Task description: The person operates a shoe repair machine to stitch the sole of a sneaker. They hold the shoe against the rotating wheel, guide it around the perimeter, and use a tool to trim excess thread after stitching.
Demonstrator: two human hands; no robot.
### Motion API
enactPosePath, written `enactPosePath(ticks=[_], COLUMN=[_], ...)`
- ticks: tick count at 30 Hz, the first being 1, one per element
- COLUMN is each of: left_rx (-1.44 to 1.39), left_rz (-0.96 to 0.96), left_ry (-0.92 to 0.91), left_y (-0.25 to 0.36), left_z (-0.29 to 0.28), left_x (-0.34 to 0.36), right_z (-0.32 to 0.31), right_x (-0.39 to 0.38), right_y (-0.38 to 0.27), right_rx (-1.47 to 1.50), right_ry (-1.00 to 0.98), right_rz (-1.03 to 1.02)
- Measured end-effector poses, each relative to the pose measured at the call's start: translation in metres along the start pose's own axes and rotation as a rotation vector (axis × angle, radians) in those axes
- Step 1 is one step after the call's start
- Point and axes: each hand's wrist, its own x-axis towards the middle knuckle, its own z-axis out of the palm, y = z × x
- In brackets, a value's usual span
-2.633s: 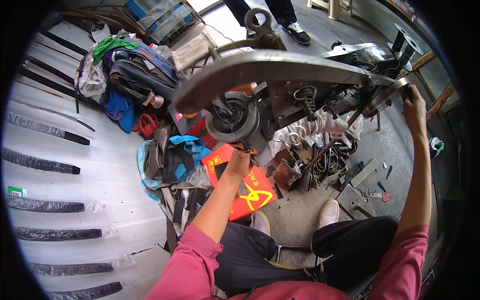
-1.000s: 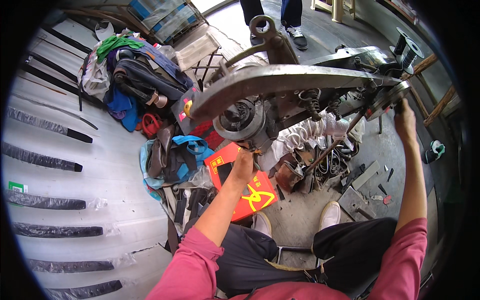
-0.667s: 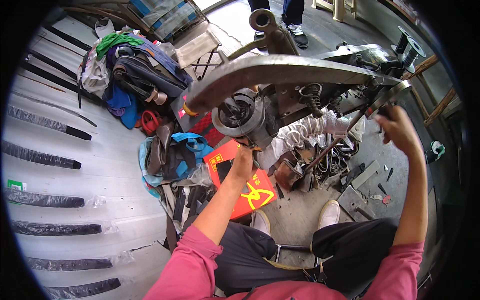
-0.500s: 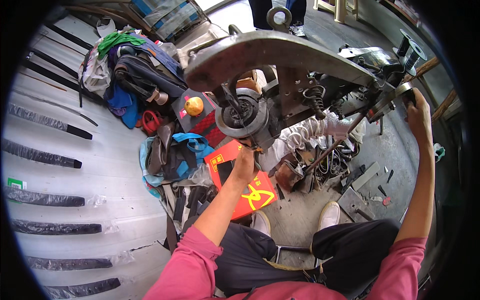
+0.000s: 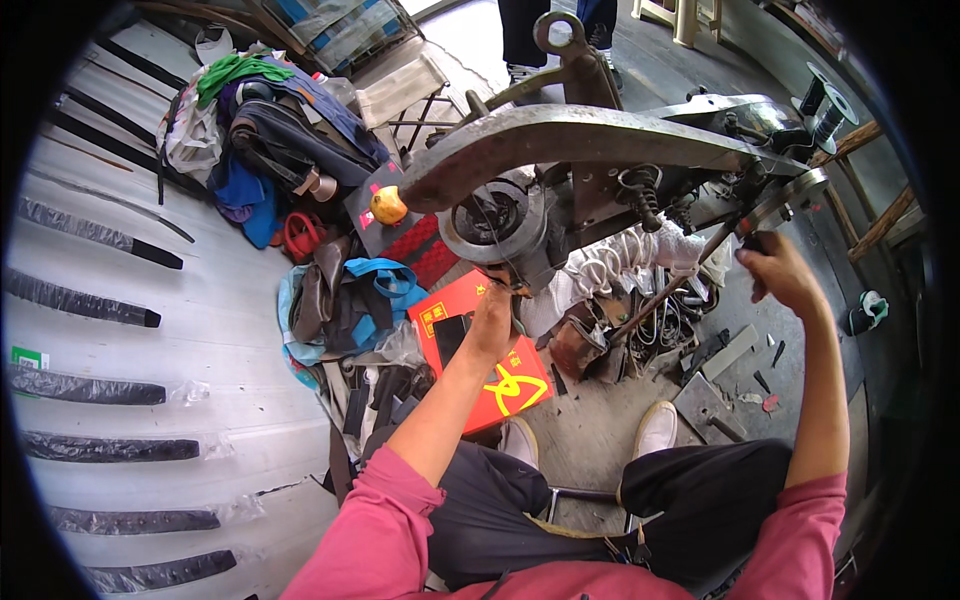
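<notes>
A hand-cranked metal sewing machine stands in front of me, its long curved arm reaching left over a round metal head. Thread runs down into the ring of that head. Just below it, my left hand is closed at its lower edge, by a small brownish-orange bit. Most of its fingertips are hidden, so what they grip cannot be made out. On the machine's right side, my right hand closes round the dark knob of the crank handle, beneath the crank's flat bar.
A red box lies below the machine, with a pile of bags and straps to its left. Black plastic-wrapped strips line the white surface at left. A thread spool stands at far right. Another person's legs are beyond.
My right hand has swung left and down with the crank handle. The machine's curved arm has dropped at its left end. My left hand has hardly moved.
</notes>
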Motion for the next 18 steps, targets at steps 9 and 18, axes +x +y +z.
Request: enactPosePath(ticks=[9, 18], left_rx=[0.048, -0.041], left_rz=[0.036, -0.042], left_ry=[0.039, 0.059], left_y=[-0.007, -0.001], left_z=[-0.005, 0.0], left_x=[0.0, -0.001], right_z=[-0.085, -0.018], right_x=[0.033, 0.054], right_y=[0.016, 0.088], right_rx=[-0.487, -0.227], right_ry=[0.764, 0.169], right_rz=[-0.312, 0.059])
